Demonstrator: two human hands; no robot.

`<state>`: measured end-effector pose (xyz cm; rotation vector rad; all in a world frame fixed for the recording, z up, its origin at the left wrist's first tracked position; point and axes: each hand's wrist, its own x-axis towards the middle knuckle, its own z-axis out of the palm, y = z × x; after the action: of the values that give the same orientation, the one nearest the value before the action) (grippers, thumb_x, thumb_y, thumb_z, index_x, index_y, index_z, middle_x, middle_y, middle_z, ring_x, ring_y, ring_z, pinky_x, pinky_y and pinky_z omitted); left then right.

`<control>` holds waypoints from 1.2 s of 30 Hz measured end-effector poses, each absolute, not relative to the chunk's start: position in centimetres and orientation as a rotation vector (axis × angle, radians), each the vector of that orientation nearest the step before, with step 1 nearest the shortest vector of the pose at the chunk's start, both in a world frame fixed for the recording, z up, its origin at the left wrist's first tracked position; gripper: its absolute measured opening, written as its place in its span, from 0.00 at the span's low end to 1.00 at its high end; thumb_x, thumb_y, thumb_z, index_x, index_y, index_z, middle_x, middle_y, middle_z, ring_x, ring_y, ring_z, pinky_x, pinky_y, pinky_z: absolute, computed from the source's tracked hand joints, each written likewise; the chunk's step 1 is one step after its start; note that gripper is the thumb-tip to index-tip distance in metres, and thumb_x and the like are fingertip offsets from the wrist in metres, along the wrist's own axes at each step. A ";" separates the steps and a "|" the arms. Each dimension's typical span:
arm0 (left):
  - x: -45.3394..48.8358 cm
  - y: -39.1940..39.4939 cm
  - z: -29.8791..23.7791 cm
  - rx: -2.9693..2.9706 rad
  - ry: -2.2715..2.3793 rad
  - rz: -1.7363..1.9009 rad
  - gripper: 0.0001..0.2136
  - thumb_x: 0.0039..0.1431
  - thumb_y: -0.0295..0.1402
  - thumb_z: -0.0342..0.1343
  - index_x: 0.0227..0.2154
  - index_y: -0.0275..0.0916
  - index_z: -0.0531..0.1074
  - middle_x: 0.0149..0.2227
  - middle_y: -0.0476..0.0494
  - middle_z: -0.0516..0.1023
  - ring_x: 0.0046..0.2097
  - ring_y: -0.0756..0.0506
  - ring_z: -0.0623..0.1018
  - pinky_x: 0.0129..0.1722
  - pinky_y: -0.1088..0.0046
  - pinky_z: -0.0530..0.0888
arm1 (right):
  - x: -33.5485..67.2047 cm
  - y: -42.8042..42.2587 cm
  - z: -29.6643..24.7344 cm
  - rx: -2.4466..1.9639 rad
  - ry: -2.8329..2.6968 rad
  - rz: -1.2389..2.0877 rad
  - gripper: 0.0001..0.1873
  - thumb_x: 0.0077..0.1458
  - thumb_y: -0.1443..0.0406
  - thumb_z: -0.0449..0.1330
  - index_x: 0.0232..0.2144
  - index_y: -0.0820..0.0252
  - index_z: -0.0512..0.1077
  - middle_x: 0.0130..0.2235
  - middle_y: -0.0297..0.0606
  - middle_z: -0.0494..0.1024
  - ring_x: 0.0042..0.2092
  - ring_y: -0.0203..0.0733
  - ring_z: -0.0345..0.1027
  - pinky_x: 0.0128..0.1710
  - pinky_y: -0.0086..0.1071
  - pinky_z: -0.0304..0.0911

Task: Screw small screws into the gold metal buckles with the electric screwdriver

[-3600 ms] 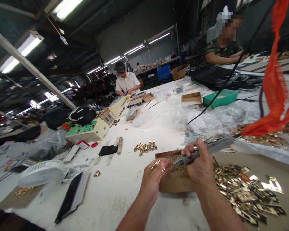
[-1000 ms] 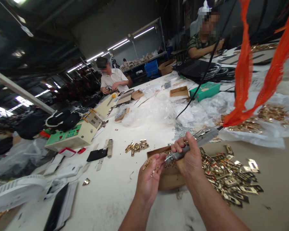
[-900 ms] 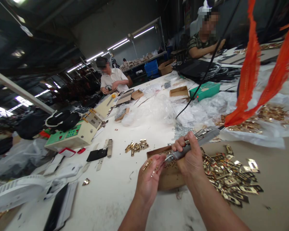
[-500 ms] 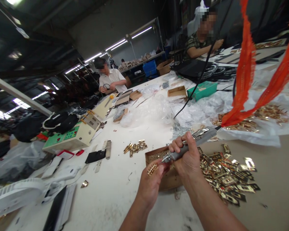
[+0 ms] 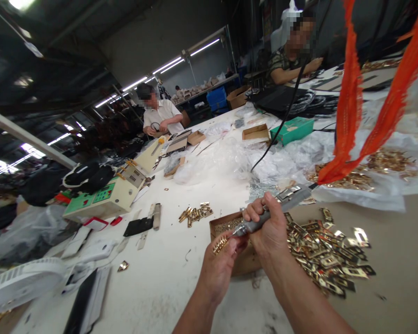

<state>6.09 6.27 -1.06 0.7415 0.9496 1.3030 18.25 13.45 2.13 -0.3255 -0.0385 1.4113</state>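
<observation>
My left hand [image 5: 220, 263] is closed round a small gold metal fitting [image 5: 220, 244], held up above the table. My right hand [image 5: 270, 229] grips a grey electric screwdriver [image 5: 271, 211], whose tip points left at the fitting and touches it. Under both hands lies a shallow cardboard tray [image 5: 242, 262] with tiny screws [image 5: 226, 226] in its far corner. A heap of flat gold metal plates [image 5: 325, 255] lies right of the tray. A black cable [image 5: 282, 125] runs up and away from the screwdriver.
A small pile of gold fittings [image 5: 196, 214] lies on the white table beyond the tray. A green-and-cream machine [image 5: 106, 195], a black pouch [image 5: 137, 226] and a white fan [image 5: 19, 283] are at left. Orange fabric strips [image 5: 348, 116] hang at right. Two people sit at the far side.
The left hand has turned and closed on the fitting, which now stands upright at the fingertips. The screwdriver tip came down from the tray onto the fitting. The view shifted slightly.
</observation>
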 end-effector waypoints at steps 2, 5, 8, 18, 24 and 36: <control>6.0 6.2 -1.0 0.763 0.950 1.284 0.12 0.59 0.34 0.67 0.45 0.35 0.79 0.43 0.36 0.84 0.48 0.40 0.81 0.59 0.55 0.70 | 18.1 13.4 2.1 -0.337 -0.031 1.415 0.22 0.49 0.61 0.70 0.24 0.57 0.58 0.20 0.21 0.57 0.19 0.28 0.49 0.20 0.26 0.56; 5.6 6.0 -1.1 0.795 0.962 1.258 0.13 0.60 0.34 0.66 0.46 0.35 0.79 0.45 0.35 0.84 0.49 0.39 0.81 0.59 0.56 0.70 | 17.8 13.4 2.1 -0.349 -0.029 1.415 0.21 0.48 0.63 0.69 0.24 0.56 0.57 0.20 0.21 0.56 0.19 0.28 0.48 0.20 0.25 0.54; 5.0 6.1 -1.2 0.866 1.029 1.221 0.15 0.60 0.36 0.66 0.47 0.35 0.79 0.47 0.34 0.83 0.51 0.37 0.80 0.60 0.54 0.69 | 17.6 13.3 2.2 -0.367 -0.051 1.400 0.21 0.46 0.63 0.69 0.25 0.56 0.57 0.20 0.20 0.57 0.18 0.27 0.49 0.20 0.25 0.54; 3.6 6.6 -0.8 1.019 1.321 1.121 0.23 0.58 0.43 0.66 0.53 0.36 0.78 0.52 0.32 0.82 0.56 0.34 0.79 0.63 0.53 0.68 | 18.6 14.1 1.7 -0.397 -0.053 1.338 0.24 0.46 0.55 0.74 0.26 0.57 0.61 0.22 0.22 0.60 0.21 0.29 0.52 0.23 0.27 0.60; 3.6 6.4 -0.7 0.987 1.266 1.142 0.23 0.58 0.42 0.66 0.53 0.35 0.77 0.52 0.31 0.82 0.55 0.33 0.80 0.63 0.51 0.68 | 18.4 13.9 1.9 -0.367 -0.050 1.379 0.25 0.46 0.54 0.74 0.25 0.57 0.61 0.21 0.22 0.60 0.21 0.29 0.52 0.22 0.26 0.59; 4.7 6.4 -0.6 0.970 1.195 1.142 0.22 0.59 0.40 0.66 0.53 0.35 0.78 0.51 0.32 0.82 0.54 0.33 0.79 0.62 0.52 0.69 | 17.8 13.7 2.0 -0.442 -0.103 1.326 0.24 0.47 0.55 0.73 0.24 0.57 0.61 0.21 0.22 0.60 0.20 0.29 0.53 0.21 0.28 0.59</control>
<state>4.68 6.37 -0.57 0.9698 1.1950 1.1418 17.81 13.74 2.05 -0.4421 -0.1029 1.3256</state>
